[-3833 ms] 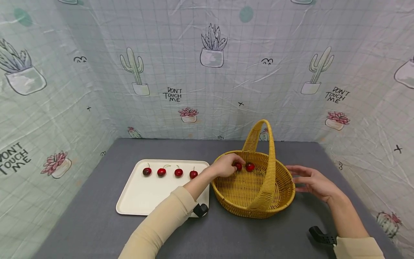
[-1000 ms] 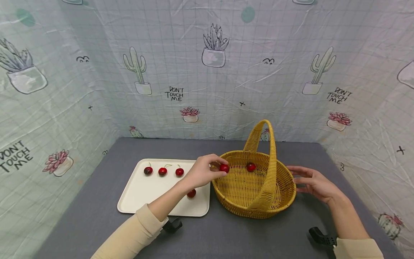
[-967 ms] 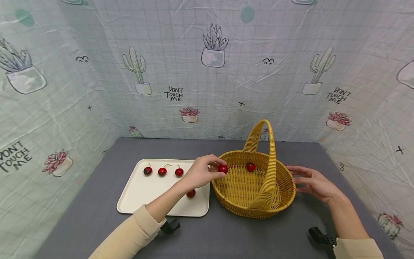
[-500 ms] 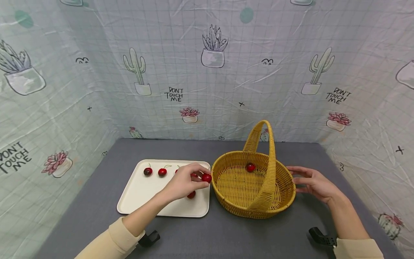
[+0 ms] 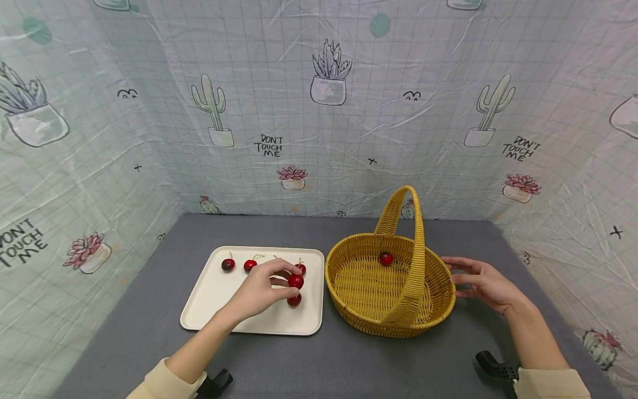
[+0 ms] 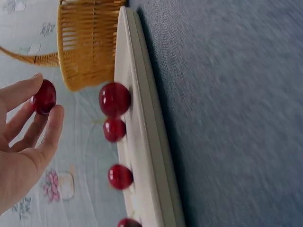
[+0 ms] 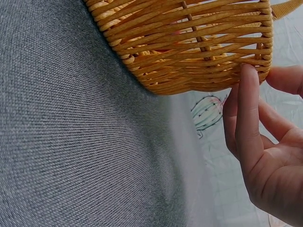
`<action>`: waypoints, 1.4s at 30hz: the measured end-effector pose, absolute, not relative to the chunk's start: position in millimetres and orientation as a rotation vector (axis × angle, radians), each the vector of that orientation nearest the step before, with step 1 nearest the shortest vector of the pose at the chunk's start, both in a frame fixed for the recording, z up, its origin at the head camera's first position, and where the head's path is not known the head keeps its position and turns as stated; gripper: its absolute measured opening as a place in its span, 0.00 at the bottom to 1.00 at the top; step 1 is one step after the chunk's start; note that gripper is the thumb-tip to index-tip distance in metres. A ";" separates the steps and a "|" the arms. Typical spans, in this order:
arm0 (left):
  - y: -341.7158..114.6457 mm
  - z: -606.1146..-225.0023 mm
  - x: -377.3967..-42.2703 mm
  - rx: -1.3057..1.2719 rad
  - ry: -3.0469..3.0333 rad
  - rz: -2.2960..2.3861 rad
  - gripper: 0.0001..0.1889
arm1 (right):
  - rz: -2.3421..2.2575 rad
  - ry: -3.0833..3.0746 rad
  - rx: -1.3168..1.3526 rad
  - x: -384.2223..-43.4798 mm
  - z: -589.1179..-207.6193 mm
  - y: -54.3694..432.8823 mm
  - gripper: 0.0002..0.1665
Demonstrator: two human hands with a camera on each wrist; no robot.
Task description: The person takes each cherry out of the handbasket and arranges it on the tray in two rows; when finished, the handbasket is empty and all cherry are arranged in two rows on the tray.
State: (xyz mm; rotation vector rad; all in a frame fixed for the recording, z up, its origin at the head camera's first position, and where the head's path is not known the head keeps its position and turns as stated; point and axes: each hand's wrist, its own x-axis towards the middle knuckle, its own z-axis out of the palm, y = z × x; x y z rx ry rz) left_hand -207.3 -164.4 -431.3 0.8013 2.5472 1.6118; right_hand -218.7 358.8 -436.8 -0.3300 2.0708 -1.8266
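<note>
My left hand (image 5: pixel 261 288) pinches a dark red cherry (image 6: pixel 44 97) between thumb and fingertips, over the right part of the white tray (image 5: pixel 209 310). On the tray a back row holds a dark cherry (image 5: pixel 228 265), a red cherry (image 5: pixel 250 265) and a cherry with a stem (image 5: pixel 301 269); my hand hides another in that row. In front lies one more cherry (image 5: pixel 294 300). My right hand (image 5: pixel 485 282) holds the right rim of the yellow wicker basket (image 7: pixel 189 47), thumb at the edge, a finger against the outer wall. One cherry (image 5: pixel 386 258) lies inside the basket.
The tray and basket stand side by side on a grey cloth-covered table (image 5: pixel 349 366). The basket's tall handle (image 5: pixel 417 238) arches over its right part. A printed curtain (image 5: pixel 369 122) encloses the back and both sides.
My left hand has lifted a cherry out of the basket and carried it left over the tray. One cherry stays in the basket. My right hand keeps its place at the basket rim.
</note>
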 end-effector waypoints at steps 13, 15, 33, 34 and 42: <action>-194.7 -443.6 -210.0 0.706 2.629 1.520 0.16 | -1.828 2.076 -0.313 -220.0 -439.7 359.3 0.27; -197.7 -445.1 -210.7 0.685 2.652 1.483 0.16 | -1.834 2.070 -0.323 -220.1 -440.0 359.5 0.27; -207.4 -454.8 -219.5 0.593 2.786 1.161 0.13 | -1.846 2.078 -0.304 -219.4 -438.0 357.7 0.26; -207.3 -455.0 -219.7 0.595 2.790 1.151 0.13 | -1.847 2.077 -0.302 -219.2 -438.0 357.7 0.26; -209.1 -455.7 -220.8 0.584 2.821 1.096 0.16 | -1.862 2.059 -0.310 -219.0 -438.5 358.1 0.25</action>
